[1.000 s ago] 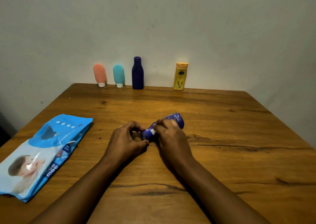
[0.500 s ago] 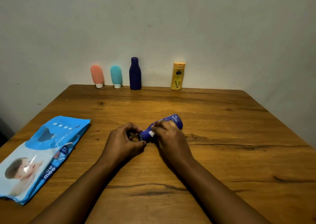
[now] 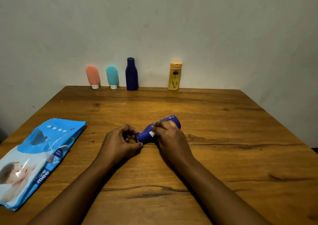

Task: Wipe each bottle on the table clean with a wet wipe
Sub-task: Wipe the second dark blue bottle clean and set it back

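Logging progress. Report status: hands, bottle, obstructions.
Left hand pinching cap end of blue bottle lying on table. Right hand pressing white wipe on its body. Four bottles upright at wall. Nothing in the way.

Five bottles [image 3: 131, 74], one wipe pack [image 3: 37, 157], one wipe [image 3: 152, 133], two hands [image 3: 118, 144].

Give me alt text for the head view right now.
Two hands hold a blue bottle lying on its side on a wooden table: left hand at the cap end, right hand pressing a white wipe on its body. Four bottles stand along the wall; a wipes pack lies left.
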### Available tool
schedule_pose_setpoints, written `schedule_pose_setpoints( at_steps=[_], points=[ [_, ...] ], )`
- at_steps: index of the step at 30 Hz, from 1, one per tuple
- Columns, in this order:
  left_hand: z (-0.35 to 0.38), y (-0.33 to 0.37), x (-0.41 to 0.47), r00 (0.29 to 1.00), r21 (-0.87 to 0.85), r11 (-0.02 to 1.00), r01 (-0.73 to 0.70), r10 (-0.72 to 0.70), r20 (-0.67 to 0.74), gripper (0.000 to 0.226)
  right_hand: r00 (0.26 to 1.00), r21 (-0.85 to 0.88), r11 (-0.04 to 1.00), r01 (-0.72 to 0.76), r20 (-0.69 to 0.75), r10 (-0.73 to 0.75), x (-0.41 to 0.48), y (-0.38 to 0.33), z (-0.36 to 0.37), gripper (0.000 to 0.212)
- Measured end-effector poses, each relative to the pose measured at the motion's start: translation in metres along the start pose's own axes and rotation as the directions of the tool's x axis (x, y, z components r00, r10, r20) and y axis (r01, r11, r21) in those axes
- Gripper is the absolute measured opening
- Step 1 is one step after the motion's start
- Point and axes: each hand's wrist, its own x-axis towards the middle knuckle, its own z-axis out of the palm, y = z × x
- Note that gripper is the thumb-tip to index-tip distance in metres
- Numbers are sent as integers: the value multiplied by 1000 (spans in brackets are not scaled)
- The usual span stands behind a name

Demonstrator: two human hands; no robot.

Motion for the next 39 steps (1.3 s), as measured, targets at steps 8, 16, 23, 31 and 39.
schedule_pose_setpoints(
  at_steps=[8,16,23,31,39],
  points=[
    [-1,4,1,1000,45,999,0,0,-5,36,945,60,951,-302,-116,307,11,59,-12,23],
    [0,2,0,1000,31,999,-27,27,6,40,983,216,961,-172,-34,183,1,11,-13,31],
    [4,-1,2,997,133,991,-2,11,-72,30,969,146,957,-249,30,247,1,19,-8,46],
    [4,0,-2,994,-77,997,5,-13,-107,27,981,141,972,-187,-32,194,7,18,1,31],
    [5,0,-2,998,-229,973,-17,3,-64,34,994,134,986,104,-44,-99,0,-20,1,36]
  ],
)
